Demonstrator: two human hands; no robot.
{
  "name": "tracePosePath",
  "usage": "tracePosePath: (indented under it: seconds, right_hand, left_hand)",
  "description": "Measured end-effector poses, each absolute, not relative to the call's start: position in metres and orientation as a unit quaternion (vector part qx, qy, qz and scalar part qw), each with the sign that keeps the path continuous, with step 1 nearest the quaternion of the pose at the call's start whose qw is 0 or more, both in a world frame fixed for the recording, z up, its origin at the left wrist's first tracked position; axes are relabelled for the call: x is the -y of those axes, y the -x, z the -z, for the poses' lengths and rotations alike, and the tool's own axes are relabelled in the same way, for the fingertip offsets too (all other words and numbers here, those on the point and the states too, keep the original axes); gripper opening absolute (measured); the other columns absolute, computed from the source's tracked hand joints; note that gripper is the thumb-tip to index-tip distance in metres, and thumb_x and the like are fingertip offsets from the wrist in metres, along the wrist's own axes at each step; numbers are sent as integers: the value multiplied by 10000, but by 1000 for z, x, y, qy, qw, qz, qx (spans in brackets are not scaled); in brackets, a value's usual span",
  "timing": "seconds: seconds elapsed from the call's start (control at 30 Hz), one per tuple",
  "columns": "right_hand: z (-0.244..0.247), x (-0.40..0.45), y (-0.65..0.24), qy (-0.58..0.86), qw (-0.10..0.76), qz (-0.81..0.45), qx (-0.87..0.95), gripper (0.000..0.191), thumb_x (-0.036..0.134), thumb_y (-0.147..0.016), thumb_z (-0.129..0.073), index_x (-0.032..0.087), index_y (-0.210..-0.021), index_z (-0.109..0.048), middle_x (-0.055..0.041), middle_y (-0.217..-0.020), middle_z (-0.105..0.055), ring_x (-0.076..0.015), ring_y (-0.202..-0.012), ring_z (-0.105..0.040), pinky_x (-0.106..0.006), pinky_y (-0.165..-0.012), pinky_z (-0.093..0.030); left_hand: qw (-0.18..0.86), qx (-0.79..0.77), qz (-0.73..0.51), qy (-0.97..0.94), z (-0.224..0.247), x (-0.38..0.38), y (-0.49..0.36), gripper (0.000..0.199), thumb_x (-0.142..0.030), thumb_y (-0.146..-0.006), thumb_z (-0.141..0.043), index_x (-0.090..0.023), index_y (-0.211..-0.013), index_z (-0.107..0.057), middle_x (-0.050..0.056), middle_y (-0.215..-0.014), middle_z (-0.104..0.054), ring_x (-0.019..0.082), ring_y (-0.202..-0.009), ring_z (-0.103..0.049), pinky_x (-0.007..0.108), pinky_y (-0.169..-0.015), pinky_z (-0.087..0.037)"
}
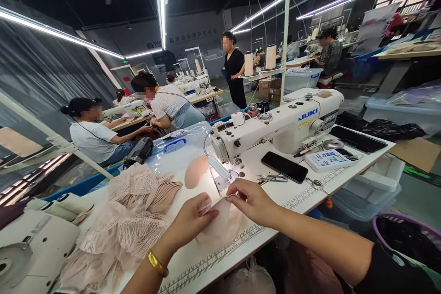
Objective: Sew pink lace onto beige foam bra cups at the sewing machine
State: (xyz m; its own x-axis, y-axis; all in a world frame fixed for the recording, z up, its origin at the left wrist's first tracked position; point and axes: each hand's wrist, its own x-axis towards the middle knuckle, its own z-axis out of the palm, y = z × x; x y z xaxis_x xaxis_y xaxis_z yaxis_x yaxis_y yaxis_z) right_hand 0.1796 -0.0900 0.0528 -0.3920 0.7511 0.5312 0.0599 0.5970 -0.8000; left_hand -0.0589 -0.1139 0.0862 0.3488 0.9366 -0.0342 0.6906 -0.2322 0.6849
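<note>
The pale pink fabric [222, 224] at lower centre is best held with its edge flat and evenly taut between both hands. The left hand [193, 220] has a narrow grip on it; the right hand [257, 201] pinches its edge with fingertips closed, before the sewing machine [282, 124] right of centre.

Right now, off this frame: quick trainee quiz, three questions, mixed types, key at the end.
1. True or false: the left hand and the right hand both grip the pale pink fabric.
2. Choose one. The gold bangle is on which arm? A) right; B) left; C) neither.
3. Fill in: the blue brand name on the sewing machine beside the black phone reads ____.

Key: 1. true; 2. B; 3. JUKI.
</note>
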Motion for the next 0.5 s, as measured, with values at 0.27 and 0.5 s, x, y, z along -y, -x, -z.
tracePosePath:
  seconds: [0.27, 0.5]
  right_hand:
    - [-3, 55, -161, 207, 398, -39, 893, 209, 73, -994, -491, 203, -893, -619, -35, -906, -670, -169, -795, -563, -269, -699, -428]
    - [15, -6, -190, 107, 201, 48, 973, 233, 110, -1034, -501, 205, -913, -676, -18, -969, -698, -165, -862, -549, -268, -687, -380]
  left_hand:
    - [-201, -404, -229, -863, -76, 117, 82, 143, -141, -976, -534, -228, -867, -561, 6, -751, -639, 216, -707, -560, 349, -704, -440]
    - [-84, -373, -134, -914, -47, 92, 42, 201, -48, -977, -495, -210, -1025, -604, 55, -1014, -705, 250, -929, -622, 381, -810, -498]
